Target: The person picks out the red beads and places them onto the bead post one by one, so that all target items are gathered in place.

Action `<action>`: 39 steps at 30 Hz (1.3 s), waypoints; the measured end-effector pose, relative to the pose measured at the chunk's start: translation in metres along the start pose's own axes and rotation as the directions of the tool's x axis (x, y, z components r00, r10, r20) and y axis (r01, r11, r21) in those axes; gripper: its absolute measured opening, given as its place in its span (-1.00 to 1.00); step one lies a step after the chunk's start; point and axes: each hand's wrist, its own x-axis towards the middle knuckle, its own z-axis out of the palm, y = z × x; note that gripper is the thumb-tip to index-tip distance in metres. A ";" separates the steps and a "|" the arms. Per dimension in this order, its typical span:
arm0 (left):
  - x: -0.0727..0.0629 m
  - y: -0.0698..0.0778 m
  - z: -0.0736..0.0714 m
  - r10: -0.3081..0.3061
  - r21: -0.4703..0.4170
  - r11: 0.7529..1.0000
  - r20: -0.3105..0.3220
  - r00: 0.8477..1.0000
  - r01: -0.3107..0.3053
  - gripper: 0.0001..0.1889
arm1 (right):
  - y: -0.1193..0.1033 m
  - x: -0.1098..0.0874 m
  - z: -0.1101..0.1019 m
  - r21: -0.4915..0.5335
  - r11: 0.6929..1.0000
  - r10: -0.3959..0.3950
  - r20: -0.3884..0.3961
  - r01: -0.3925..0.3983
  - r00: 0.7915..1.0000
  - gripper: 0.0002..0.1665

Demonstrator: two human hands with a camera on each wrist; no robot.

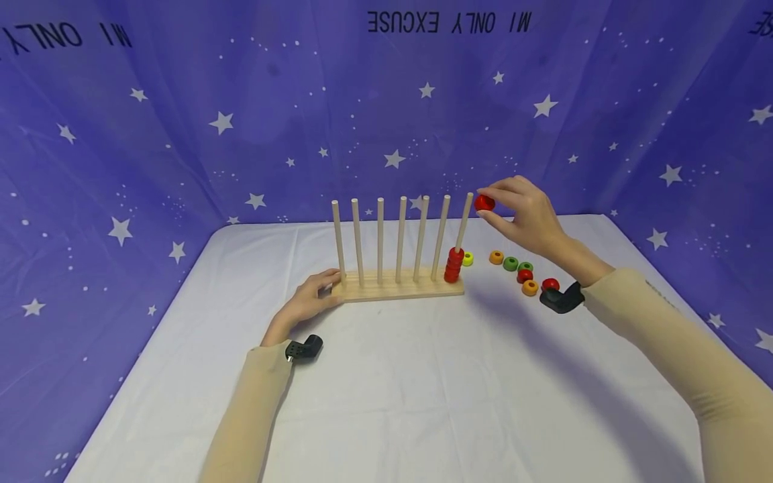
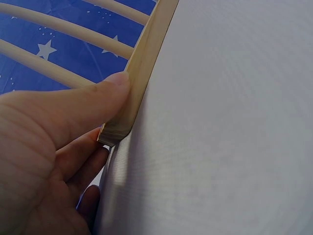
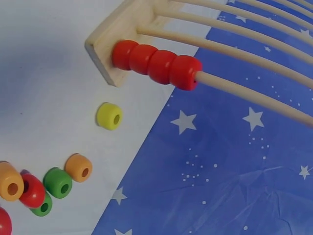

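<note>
Pinching a red bead [image 1: 485, 203] beside the tip of the rightmost peg [image 1: 464, 221], the right hand [image 1: 525, 211] has its rounded sides, the best hold on something probably light, hard and slick; the left hand [image 1: 311, 295] grips the end of the wooden rack [image 1: 392, 291]. Seven pegs stand, one carrying four stacked beads [image 1: 453, 266]; seven loose beads [image 3: 108, 117] on the surface [image 1: 386, 382] are one yellow, two orange, two green, two red, though the right arm [image 1: 664, 349] may hide more.

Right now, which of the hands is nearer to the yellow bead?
Right: the right hand is above and right of the yellow bead; the left hand grips the rack at its left end, farther away.
</note>
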 end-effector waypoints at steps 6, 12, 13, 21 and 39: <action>-0.001 -0.006 0.000 0.078 -0.038 0.996 -0.030 0.996 -0.079 -0.33 | -0.002 0.004 0.000 0.012 1.000 0.003 -0.011 -0.003 1.000 -0.59; 0.002 -0.007 0.001 0.041 -0.017 0.999 -0.017 0.999 -0.041 -0.36 | -0.005 0.008 0.001 0.021 1.000 0.015 -0.022 -0.014 1.000 -0.59; 0.003 -0.006 0.001 0.036 -0.004 0.999 -0.015 0.999 -0.036 -0.38 | -0.005 0.009 0.001 0.021 1.000 0.016 -0.023 -0.015 1.000 -0.59; 0.001 -0.001 0.001 -0.014 0.007 1.000 0.011 1.000 0.014 -0.40 | -0.009 0.016 0.002 0.007 1.000 0.027 -0.016 -0.027 1.000 -0.60; 0.003 -0.003 0.000 0.016 -0.001 1.000 0.006 1.000 -0.016 -0.39 | -0.012 0.022 0.010 0.024 0.992 0.123 0.005 -0.123 0.992 -0.61</action>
